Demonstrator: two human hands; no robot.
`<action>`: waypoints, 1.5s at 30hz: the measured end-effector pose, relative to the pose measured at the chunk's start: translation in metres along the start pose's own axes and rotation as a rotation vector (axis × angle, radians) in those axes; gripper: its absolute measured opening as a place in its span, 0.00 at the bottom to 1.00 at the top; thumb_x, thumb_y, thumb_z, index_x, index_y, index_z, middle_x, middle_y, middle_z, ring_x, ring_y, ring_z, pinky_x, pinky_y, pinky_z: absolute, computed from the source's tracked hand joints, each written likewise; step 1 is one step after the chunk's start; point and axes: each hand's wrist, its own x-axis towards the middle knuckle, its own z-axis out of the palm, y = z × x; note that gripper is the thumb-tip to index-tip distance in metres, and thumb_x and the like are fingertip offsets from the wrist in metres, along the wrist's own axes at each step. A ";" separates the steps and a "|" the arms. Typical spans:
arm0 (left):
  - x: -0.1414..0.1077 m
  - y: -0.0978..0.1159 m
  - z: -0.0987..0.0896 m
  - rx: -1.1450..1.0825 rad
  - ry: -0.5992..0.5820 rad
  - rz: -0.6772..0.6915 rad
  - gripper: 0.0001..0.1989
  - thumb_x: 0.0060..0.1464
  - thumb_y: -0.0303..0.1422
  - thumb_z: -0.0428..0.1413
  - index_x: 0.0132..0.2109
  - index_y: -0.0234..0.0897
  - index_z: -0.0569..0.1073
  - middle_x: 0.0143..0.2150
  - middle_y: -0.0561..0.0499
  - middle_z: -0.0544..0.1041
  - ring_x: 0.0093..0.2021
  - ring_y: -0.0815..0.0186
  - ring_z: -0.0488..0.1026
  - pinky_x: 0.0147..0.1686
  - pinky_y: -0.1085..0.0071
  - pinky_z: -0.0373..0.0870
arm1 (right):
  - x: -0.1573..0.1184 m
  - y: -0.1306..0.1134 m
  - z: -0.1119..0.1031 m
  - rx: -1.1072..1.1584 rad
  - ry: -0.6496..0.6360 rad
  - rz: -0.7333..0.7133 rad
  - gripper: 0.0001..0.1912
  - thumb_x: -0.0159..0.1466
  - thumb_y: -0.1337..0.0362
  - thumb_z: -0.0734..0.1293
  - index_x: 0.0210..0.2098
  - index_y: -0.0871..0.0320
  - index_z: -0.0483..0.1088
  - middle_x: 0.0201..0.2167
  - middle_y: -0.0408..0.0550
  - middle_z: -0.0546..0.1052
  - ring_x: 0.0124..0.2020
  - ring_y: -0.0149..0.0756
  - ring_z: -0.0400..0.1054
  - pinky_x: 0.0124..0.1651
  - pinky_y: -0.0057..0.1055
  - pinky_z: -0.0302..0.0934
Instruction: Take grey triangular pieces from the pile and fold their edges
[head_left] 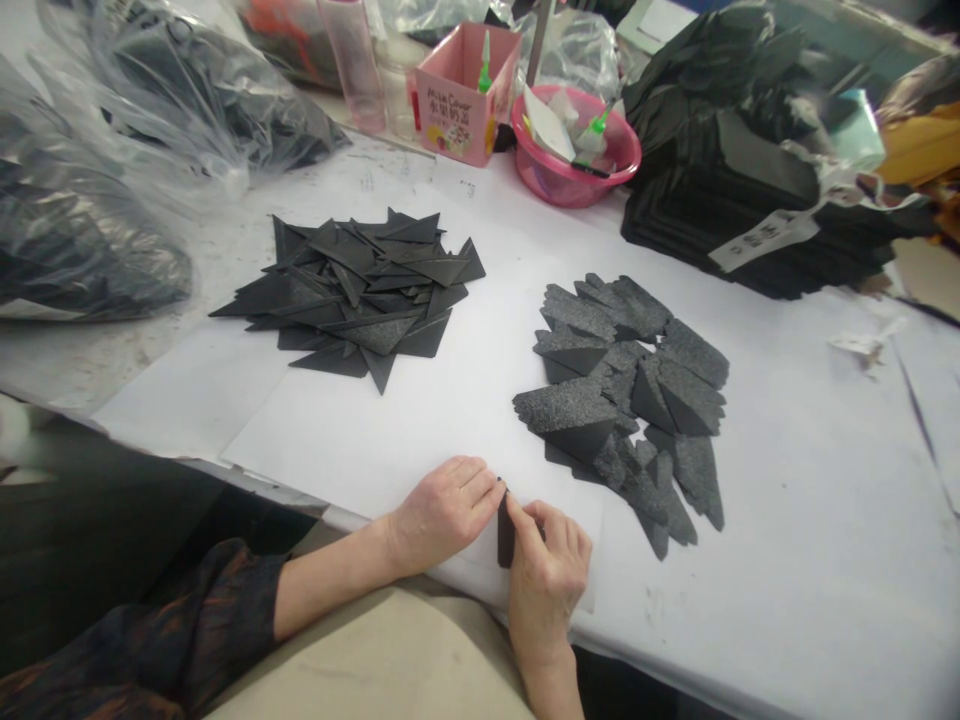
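At the table's near edge, a small flat black piece (505, 535) stands between my two hands. My right hand (550, 560) is closed on it, with the index finger at its top corner. The fingers of my left hand (453, 510) are pressed together and touch the same corner from the left. Much of the piece is hidden behind the right fingers. Beyond my left hand lies a heap of black pointed, triangular pieces (360, 290). To the right, speckled grey-black pieces with jagged ends (577, 405) overlap in a loose spread.
White paper (300, 430) covers the table. Along the back stand a pink box (457, 110) and a pink basin (555, 185) holding green-tipped bottles. Clear plastic bags of black material (90, 220) bulge at the left. A tall stack of black sheets (720, 230) is at the back right.
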 end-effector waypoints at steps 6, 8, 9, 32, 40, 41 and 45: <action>-0.005 -0.011 -0.006 0.046 -0.009 -0.011 0.08 0.60 0.23 0.53 0.46 0.27 0.73 0.43 0.42 0.75 0.48 0.56 0.71 0.48 0.60 0.73 | 0.006 -0.008 0.010 0.007 -0.006 -0.011 0.12 0.69 0.67 0.62 0.47 0.50 0.75 0.35 0.46 0.74 0.37 0.34 0.64 0.45 0.36 0.55; -0.006 -0.014 -0.006 0.028 0.004 0.045 0.09 0.61 0.23 0.53 0.47 0.26 0.73 0.47 0.41 0.76 0.51 0.56 0.70 0.50 0.60 0.73 | 0.009 -0.010 0.012 0.009 -0.012 -0.008 0.12 0.69 0.66 0.62 0.46 0.50 0.75 0.35 0.46 0.74 0.37 0.35 0.64 0.46 0.36 0.55; -0.006 -0.016 -0.006 0.014 0.010 0.075 0.10 0.61 0.24 0.52 0.48 0.26 0.73 0.48 0.40 0.76 0.52 0.57 0.70 0.51 0.61 0.73 | 0.009 -0.010 0.012 0.012 -0.012 -0.005 0.12 0.69 0.66 0.62 0.46 0.51 0.76 0.35 0.46 0.74 0.37 0.35 0.64 0.46 0.36 0.55; -0.014 -0.008 -0.012 0.144 -0.101 0.076 0.15 0.64 0.26 0.50 0.55 0.31 0.71 0.55 0.43 0.74 0.57 0.56 0.69 0.55 0.60 0.69 | -0.006 0.018 0.000 0.187 -0.024 -0.127 0.13 0.65 0.75 0.64 0.47 0.58 0.73 0.37 0.49 0.73 0.39 0.34 0.63 0.43 0.32 0.61; -0.013 -0.003 -0.008 0.184 -0.124 0.065 0.15 0.63 0.26 0.51 0.55 0.29 0.71 0.56 0.43 0.73 0.59 0.55 0.67 0.56 0.58 0.67 | -0.009 0.018 -0.002 0.194 -0.064 -0.123 0.15 0.66 0.75 0.63 0.51 0.58 0.71 0.40 0.51 0.72 0.41 0.36 0.62 0.44 0.34 0.62; -0.012 -0.004 -0.008 0.183 -0.122 0.072 0.14 0.63 0.26 0.50 0.55 0.29 0.71 0.57 0.43 0.72 0.59 0.56 0.66 0.57 0.59 0.66 | -0.009 0.018 -0.002 0.193 -0.060 -0.123 0.15 0.66 0.75 0.63 0.51 0.58 0.71 0.40 0.51 0.72 0.41 0.36 0.62 0.44 0.34 0.62; -0.009 -0.009 -0.009 0.125 -0.113 0.147 0.14 0.63 0.25 0.50 0.55 0.29 0.71 0.54 0.45 0.73 0.58 0.60 0.67 0.58 0.61 0.65 | -0.006 0.012 0.000 0.197 -0.031 -0.115 0.14 0.66 0.74 0.63 0.50 0.60 0.72 0.39 0.51 0.72 0.41 0.37 0.62 0.44 0.35 0.62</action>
